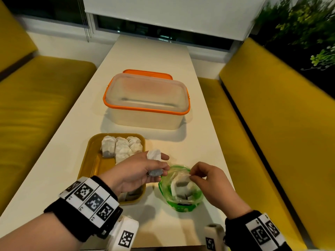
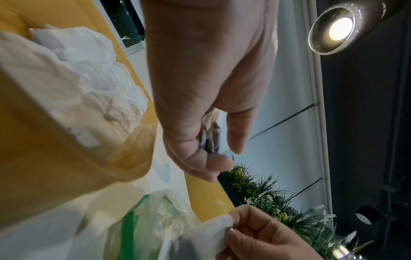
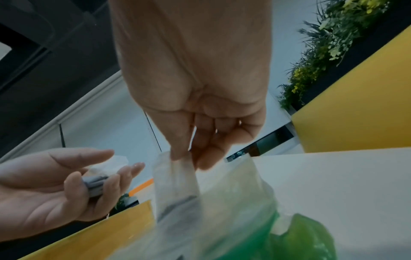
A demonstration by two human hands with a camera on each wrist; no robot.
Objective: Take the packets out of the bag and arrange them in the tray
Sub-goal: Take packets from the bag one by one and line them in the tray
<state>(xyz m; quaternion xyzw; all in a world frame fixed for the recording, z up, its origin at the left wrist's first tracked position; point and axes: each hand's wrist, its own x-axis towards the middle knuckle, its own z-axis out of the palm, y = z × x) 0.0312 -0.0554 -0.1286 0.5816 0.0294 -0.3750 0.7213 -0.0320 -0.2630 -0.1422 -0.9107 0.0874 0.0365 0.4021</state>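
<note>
Left hand (image 1: 134, 171) holds a white paper packet (image 1: 154, 160) over the yellow plastic tray's (image 1: 90, 160) 3 o'clock rim; right hand (image 1: 210, 180) pinches another packet (image 1: 181, 183) in the green-trimmed clear plastic bag (image 1: 181, 205) on the long cream table (image 1: 154, 57).

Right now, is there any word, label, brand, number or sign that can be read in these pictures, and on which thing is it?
No readable word, brand or number anywhere.
Wrist bands: only black-and-white square code markers; tiny marks beside them are too small to read.
Packets, bag, tray, container: no print visible.
</note>
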